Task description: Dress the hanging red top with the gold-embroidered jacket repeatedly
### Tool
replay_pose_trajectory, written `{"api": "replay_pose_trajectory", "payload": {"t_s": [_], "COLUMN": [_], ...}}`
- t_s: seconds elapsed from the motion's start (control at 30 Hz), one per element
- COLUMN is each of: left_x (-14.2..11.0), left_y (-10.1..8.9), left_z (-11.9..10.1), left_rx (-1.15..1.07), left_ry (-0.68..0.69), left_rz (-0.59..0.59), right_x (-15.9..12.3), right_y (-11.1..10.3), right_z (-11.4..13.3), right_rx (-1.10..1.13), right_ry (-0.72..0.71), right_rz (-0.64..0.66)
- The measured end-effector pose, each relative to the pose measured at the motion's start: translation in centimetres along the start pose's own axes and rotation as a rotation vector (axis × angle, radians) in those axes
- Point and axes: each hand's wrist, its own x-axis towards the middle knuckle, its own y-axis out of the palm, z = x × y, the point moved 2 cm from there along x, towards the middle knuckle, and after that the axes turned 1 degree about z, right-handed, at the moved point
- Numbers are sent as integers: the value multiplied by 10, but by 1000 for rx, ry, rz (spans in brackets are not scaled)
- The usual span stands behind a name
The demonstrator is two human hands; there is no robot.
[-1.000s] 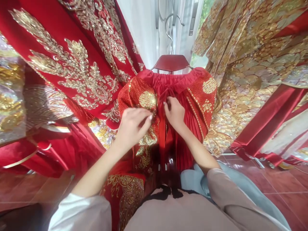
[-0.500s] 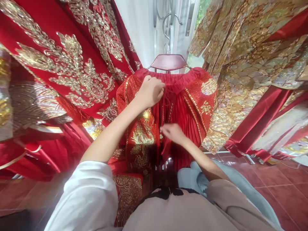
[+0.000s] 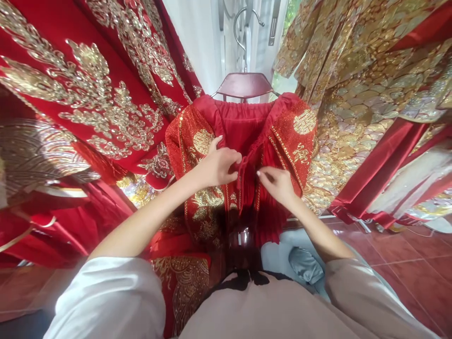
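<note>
A red skirt (image 3: 247, 127) with gold embroidered panels hangs in front of me on a dark red hanger (image 3: 244, 85) with a metal hook. My left hand (image 3: 218, 164) is closed on the skirt's left front edge, pinching the cloth beside a thin red tie cord (image 3: 241, 181). My right hand (image 3: 278, 184) pinches the right front edge by a gold beaded trim. Both hands meet at the skirt's middle opening, a little below the gathered waistband.
Red garments with heavy gold embroidery (image 3: 88, 94) hang close on the left. A mostly gold robe (image 3: 360, 84) hangs close on the right. Red floor tiles (image 3: 406, 254) show at the lower right. A white curtain and window lie behind the hanger.
My left hand went up to the waistband, then dropped back to the front edge. My right hand moved down, then up and right to the other edge. The front opening is wider.
</note>
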Motion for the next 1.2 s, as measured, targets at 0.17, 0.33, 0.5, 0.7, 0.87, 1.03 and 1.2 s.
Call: {"api": "replay_pose_trajectory", "payload": {"t_s": [0.17, 0.33, 0.5, 0.7, 0.87, 1.03, 1.2], "left_x": [5, 7, -6, -31, -39, -11, 16], "left_y": [5, 7, 1, -9, -29, -42, -13], "left_z": [4, 1, -5, -10, -17, -12, 27], "left_rx": [21, 61, 69, 144, -14, -11, -101], "left_ry": [-57, -63, -33, -14, -2, -506, -795], "left_rz": [-11, 19, -24, 2, 45, -323, -482], "right_x": [19, 29, 7, -73, -78, 10, 75], "right_y": [28, 49, 63, 99, 58, -22, -21], "right_z": [0, -6, -17, -40, -58, -48, -35], "right_rx": [144, 490, 559, 378, 324, -97, -72], "right_ry": [166, 270, 320, 509, 561, 438, 285], "right_rz": [31, -24, 75, 282, 420, -304, -406]}}
